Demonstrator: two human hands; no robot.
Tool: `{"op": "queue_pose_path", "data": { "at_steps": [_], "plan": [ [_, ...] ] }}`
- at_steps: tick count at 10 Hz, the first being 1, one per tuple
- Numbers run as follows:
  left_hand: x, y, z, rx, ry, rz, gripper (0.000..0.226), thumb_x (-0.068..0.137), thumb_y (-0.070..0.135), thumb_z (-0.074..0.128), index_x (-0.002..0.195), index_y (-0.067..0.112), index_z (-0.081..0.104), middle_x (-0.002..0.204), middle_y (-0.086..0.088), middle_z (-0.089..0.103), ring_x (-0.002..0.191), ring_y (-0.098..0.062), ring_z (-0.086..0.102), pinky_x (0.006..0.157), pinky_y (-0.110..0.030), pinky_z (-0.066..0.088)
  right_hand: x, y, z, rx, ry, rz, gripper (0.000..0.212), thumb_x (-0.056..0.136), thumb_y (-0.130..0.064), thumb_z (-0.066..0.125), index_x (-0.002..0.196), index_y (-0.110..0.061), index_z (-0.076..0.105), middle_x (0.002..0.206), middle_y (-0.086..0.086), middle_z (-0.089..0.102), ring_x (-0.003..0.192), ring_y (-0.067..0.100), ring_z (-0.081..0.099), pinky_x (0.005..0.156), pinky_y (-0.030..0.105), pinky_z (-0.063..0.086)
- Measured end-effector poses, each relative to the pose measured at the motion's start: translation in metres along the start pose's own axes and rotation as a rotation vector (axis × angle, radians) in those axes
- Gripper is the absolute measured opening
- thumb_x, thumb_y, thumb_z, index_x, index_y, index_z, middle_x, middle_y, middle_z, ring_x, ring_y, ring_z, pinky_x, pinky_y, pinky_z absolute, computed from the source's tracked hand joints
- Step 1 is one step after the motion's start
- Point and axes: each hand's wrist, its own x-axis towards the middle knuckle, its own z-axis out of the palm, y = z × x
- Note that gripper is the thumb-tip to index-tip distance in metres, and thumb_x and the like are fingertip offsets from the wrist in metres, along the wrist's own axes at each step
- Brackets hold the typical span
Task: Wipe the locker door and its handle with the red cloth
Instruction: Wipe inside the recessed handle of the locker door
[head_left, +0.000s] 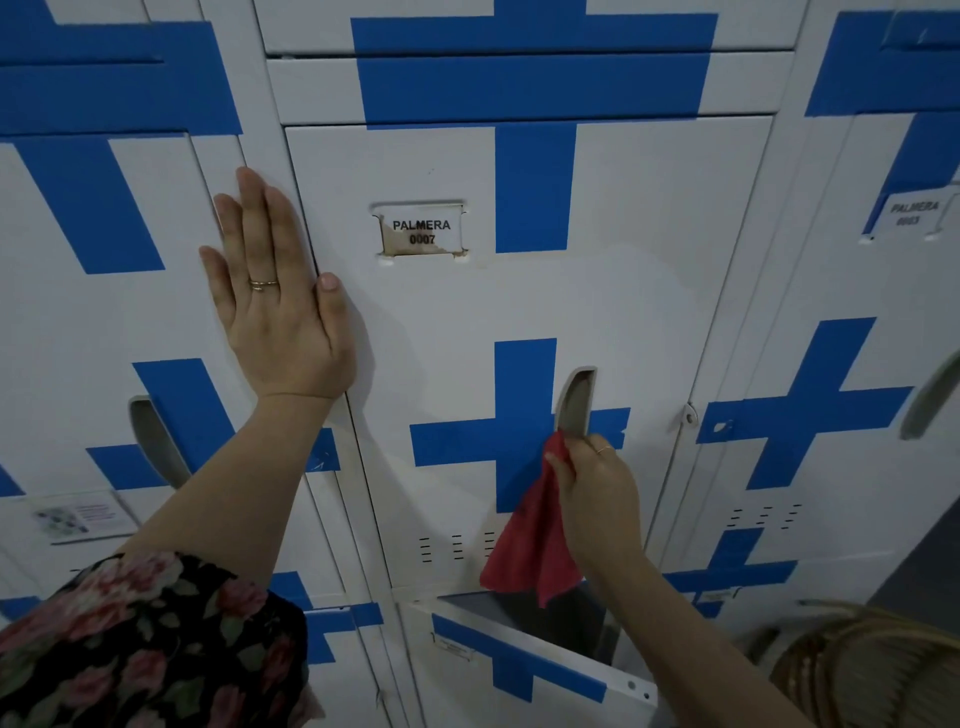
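White lockers crossed with blue tape fill the view, where the left hand (275, 291) lies flat and empty while the right hand (597, 499) pinches the red cloth (535, 551) just under the locker door (441, 312) handle (575, 405).

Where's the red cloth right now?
In the head view, lower centre-right: the red cloth is pinched in the right hand at the bottom of the handle on locker door 0007, hanging down.
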Motion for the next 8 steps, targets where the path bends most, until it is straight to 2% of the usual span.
{"op": "queue_pose_path", "data": {
  "at_steps": [1, 2, 3, 4, 5, 6, 7, 8],
  "plan": [
    [0.000, 0.000, 0.001, -0.003, -0.010, -0.005, 0.060, 0.093, 0.030, 0.018, 0.144, -0.001, 0.018, 0.151, -0.023, 0.019, 0.140, -0.033, 0.010, 0.115, -0.031, -0.007, 0.005, -0.001, -0.011, 0.033, 0.012, -0.028, 0.025, 0.090, -0.021, 0.051, 0.107, -0.006, 0.061, 0.094, 0.008, 0.062, 0.076, 0.008, 0.045, 0.071, 0.005, 0.032],
    [0.000, -0.001, 0.001, -0.004, -0.008, -0.006, 0.060, 0.093, 0.031, 0.017, 0.144, -0.001, 0.018, 0.151, -0.023, 0.019, 0.140, -0.033, 0.009, 0.115, -0.031, -0.007, 0.010, -0.003, -0.025, 0.242, 0.004, 0.075, 0.026, 0.084, -0.021, 0.060, 0.107, -0.009, 0.064, 0.082, -0.001, 0.058, 0.072, 0.009, 0.049, 0.068, 0.010, 0.040],
    [0.000, -0.001, 0.001, -0.006, -0.007, -0.004, 0.060, 0.092, 0.031, 0.018, 0.144, -0.001, 0.018, 0.151, -0.023, 0.019, 0.140, -0.033, 0.009, 0.114, -0.031, -0.008, 0.008, -0.013, -0.034, 0.474, 0.165, 0.189, 0.022, 0.080, -0.022, 0.066, 0.101, -0.018, 0.065, 0.076, -0.008, 0.059, 0.071, 0.005, 0.054, 0.069, 0.019, 0.049],
    [0.000, -0.001, 0.001, -0.013, -0.005, -0.001, 0.060, 0.093, 0.031, 0.017, 0.144, -0.001, 0.018, 0.150, -0.024, 0.019, 0.140, -0.033, 0.009, 0.114, -0.031, -0.008, 0.009, -0.028, -0.038, 0.527, 0.412, 0.102, 0.018, 0.079, -0.018, 0.067, 0.096, -0.023, 0.063, 0.072, -0.017, 0.056, 0.067, -0.004, 0.054, 0.063, 0.005, 0.043],
    [0.000, -0.002, 0.000, -0.018, -0.004, -0.001, 0.061, 0.093, 0.032, 0.016, 0.144, -0.002, 0.018, 0.150, -0.024, 0.019, 0.140, -0.034, 0.010, 0.114, -0.031, -0.008, 0.014, -0.034, -0.027, 0.428, 0.516, -0.029, 0.012, 0.078, -0.010, 0.068, 0.090, -0.008, 0.066, 0.080, -0.007, 0.051, 0.071, 0.001, 0.049, 0.068, -0.001, 0.037],
    [0.000, -0.002, 0.001, -0.018, 0.001, 0.002, 0.061, 0.093, 0.032, 0.016, 0.143, -0.002, 0.018, 0.150, -0.025, 0.020, 0.139, -0.034, 0.010, 0.114, -0.031, -0.007, 0.017, -0.025, -0.005, 0.298, 0.437, -0.094, 0.013, 0.082, -0.013, 0.064, 0.087, -0.001, 0.062, 0.084, -0.004, 0.042, 0.071, -0.003, 0.041, 0.068, -0.001, 0.034],
    [0.000, -0.002, 0.002, -0.014, 0.003, 0.007, 0.060, 0.093, 0.032, 0.017, 0.143, -0.001, 0.019, 0.150, -0.024, 0.021, 0.139, -0.034, 0.011, 0.114, -0.032, -0.007, 0.012, -0.011, 0.008, 0.255, 0.323, -0.058, 0.018, 0.087, -0.023, 0.056, 0.086, -0.005, 0.054, 0.079, -0.009, 0.039, 0.074, 0.002, 0.046, 0.064, 0.013, 0.040],
    [0.000, -0.001, 0.002, -0.008, 0.004, 0.001, 0.060, 0.093, 0.032, 0.016, 0.144, -0.001, 0.019, 0.150, -0.023, 0.021, 0.140, -0.033, 0.011, 0.114, -0.032, -0.006, 0.001, 0.006, 0.014, 0.084, 0.256, -0.104, 0.023, 0.085, -0.025, 0.058, 0.089, -0.002, 0.058, 0.082, 0.008, 0.051, 0.074, 0.022, 0.051, 0.063, 0.037, 0.050]
  ]
}}
